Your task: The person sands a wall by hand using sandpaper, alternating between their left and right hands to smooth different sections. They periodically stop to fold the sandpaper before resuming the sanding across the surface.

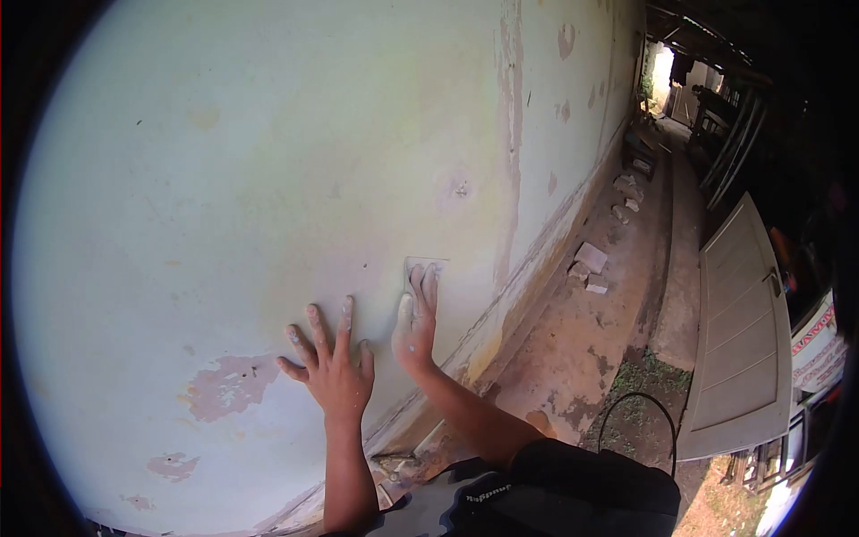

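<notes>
My left hand (333, 369) lies against the pale green wall (224, 268) with its fingers spread, and nothing is in it. White dust coats its fingertips. Just to the right, my right hand (416, 322) presses a thin, straight-edged sheet that looks like sandpaper (426, 260) to the wall. Its dusty fingers point upward and cover most of the sheet. Around both hands the wall has smoothed, patchy areas, and a bare peeled patch (231, 387) shows to the lower left of the left hand.
A strip of concrete floor (573, 340) runs along the wall's foot, with several broken pale blocks (591, 258) on it. A white panelled door (738, 340) leans at the right. Beside it are a thin black hoop (649, 396) and a printed sack (816, 345).
</notes>
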Available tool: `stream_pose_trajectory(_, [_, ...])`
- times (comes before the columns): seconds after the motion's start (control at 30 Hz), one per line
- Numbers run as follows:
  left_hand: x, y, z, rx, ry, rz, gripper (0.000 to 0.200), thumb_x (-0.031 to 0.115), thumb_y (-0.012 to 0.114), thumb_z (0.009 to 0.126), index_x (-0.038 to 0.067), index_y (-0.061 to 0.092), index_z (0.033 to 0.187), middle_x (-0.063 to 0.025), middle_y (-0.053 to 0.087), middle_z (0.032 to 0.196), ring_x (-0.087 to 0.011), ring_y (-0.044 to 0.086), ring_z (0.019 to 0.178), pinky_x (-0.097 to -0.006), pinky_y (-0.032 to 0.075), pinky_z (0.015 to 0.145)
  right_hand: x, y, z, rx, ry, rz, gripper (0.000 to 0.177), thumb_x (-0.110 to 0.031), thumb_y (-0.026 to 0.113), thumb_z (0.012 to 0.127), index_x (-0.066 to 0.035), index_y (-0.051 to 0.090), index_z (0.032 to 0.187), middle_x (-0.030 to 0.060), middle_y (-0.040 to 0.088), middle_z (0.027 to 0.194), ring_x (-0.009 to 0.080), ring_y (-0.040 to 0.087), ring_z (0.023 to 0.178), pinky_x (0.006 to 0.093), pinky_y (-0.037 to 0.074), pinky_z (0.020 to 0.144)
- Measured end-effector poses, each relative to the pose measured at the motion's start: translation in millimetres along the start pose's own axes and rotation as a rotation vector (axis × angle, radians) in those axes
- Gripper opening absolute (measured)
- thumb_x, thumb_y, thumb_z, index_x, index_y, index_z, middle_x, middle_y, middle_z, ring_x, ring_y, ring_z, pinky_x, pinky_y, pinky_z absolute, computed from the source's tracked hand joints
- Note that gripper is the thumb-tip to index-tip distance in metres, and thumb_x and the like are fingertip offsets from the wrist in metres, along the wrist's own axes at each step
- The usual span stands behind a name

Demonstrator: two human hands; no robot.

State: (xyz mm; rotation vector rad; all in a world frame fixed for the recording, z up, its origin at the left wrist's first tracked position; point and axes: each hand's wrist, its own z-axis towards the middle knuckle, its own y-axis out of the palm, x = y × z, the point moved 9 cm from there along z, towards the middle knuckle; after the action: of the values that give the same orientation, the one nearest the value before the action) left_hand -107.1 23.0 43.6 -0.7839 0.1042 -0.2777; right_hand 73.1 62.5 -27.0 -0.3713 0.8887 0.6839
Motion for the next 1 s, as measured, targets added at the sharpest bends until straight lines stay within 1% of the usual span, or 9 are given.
stream_pose_trajectory(0.1, [-4, 2, -4, -0.023, 0.056, 0.02, 0.084, 0.037, 0.075, 0.089, 0.046, 0.041, 0.166, -0.0055, 0.025, 0.181, -0.0425, 0.01, 0.167, -0.0709, -0.01, 0.125, 25, -21, 55, 0.155, 0.072, 0.107, 0.055, -0.025, 0.048, 0.115, 0.006, 0.045, 0.16, 0.0297, 0.029, 0.173, 0.0451, 0.023, 0.163, 0.0493, 0.02, 0.132])
stream_pose_trajectory(0.27, [1, 1, -8, -0.043, 0.148, 0.062, 0.082, 0.035, 0.073, 0.091, 0.043, 0.041, 0.166, -0.0025, 0.025, 0.181, -0.04, 0.015, 0.167, -0.0688, -0.003, 0.127, 112, -54, 125, 0.223, 0.591, 0.515, 0.065, -0.044, 0.049, 0.115, 0.003, 0.045, 0.161, 0.0217, 0.04, 0.171, 0.0321, 0.025, 0.165, 0.0358, 0.025, 0.13])
stream_pose_trajectory(0.33, [3, 1, -5, -0.007, 0.139, 0.024, 0.081, 0.033, 0.072, 0.092, 0.043, 0.042, 0.166, -0.0014, 0.026, 0.181, -0.039, 0.017, 0.166, -0.0687, -0.001, 0.127, 91, -48, 116, 0.264, 0.522, 0.363, 0.063, -0.041, 0.046, 0.117, 0.004, 0.045, 0.16, 0.0231, 0.042, 0.17, 0.0311, 0.027, 0.164, 0.0361, 0.028, 0.129])
stream_pose_trajectory(0.4, [4, 0, -3, 0.002, 0.117, 0.011, 0.08, 0.029, 0.071, 0.092, 0.046, 0.042, 0.165, 0.0018, 0.03, 0.179, -0.0352, 0.023, 0.165, -0.0656, -0.002, 0.128, 15, -29, 63, 0.21, 0.131, 0.127, 0.056, -0.033, 0.044, 0.118, 0.005, 0.047, 0.159, 0.0253, 0.041, 0.169, 0.0314, 0.026, 0.164, 0.0375, 0.031, 0.128])
stream_pose_trajectory(0.43, [3, -1, -3, 0.002, 0.084, 0.01, 0.08, 0.025, 0.07, 0.093, 0.048, 0.042, 0.164, 0.005, 0.033, 0.178, -0.0314, 0.029, 0.163, -0.0624, -0.004, 0.13, -6, -14, 26, 0.207, 0.097, 0.222, 0.047, -0.018, 0.05, 0.115, 0.006, 0.053, 0.154, 0.0283, 0.046, 0.165, 0.0407, 0.034, 0.16, 0.044, 0.03, 0.129])
stream_pose_trajectory(0.6, [3, 1, -2, -0.001, 0.079, 0.01, 0.076, 0.019, 0.067, 0.097, 0.048, 0.044, 0.163, 0.007, 0.037, 0.176, -0.0287, 0.034, 0.16, -0.0618, 0.0, 0.129, 9, -5, -22, 0.015, -0.071, 0.007, 0.045, -0.01, 0.05, 0.112, 0.008, 0.053, 0.153, 0.0297, 0.046, 0.164, 0.043, 0.037, 0.158, 0.0456, 0.031, 0.128])
stream_pose_trajectory(0.7, [2, 1, -4, 0.013, 0.117, 0.061, 0.075, 0.02, 0.068, 0.097, 0.048, 0.045, 0.162, 0.0087, 0.038, 0.175, -0.0269, 0.036, 0.16, -0.0614, 0.003, 0.129, 63, -36, 35, 0.246, 0.234, 0.148, 0.044, -0.02, 0.048, 0.115, 0.007, 0.059, 0.149, 0.0281, 0.053, 0.159, 0.0378, 0.048, 0.152, 0.0402, 0.037, 0.125])
stream_pose_trajectory(0.87, [3, 1, -4, -0.045, 0.164, 0.05, 0.078, 0.02, 0.07, 0.095, 0.048, 0.044, 0.163, 0.0105, 0.035, 0.177, -0.0245, 0.035, 0.16, -0.061, 0.004, 0.129, 148, -57, 97, 0.322, 0.681, 0.236, 0.056, -0.035, 0.045, 0.116, 0.009, 0.057, 0.149, 0.0269, 0.058, 0.155, 0.0348, 0.051, 0.15, 0.0376, 0.038, 0.123])
stream_pose_trajectory(1.0, [6, 7, -6, -0.037, 0.189, 0.094, 0.09, 0.023, 0.077, 0.087, 0.047, 0.039, 0.166, 0.0053, 0.026, 0.18, -0.0315, 0.023, 0.166, -0.0663, 0.005, 0.129, 14, -21, 27, 0.298, 0.131, 0.196, 0.047, -0.022, 0.05, 0.115, 0.007, 0.055, 0.152, 0.0291, 0.048, 0.162, 0.0401, 0.041, 0.156, 0.0431, 0.034, 0.127])
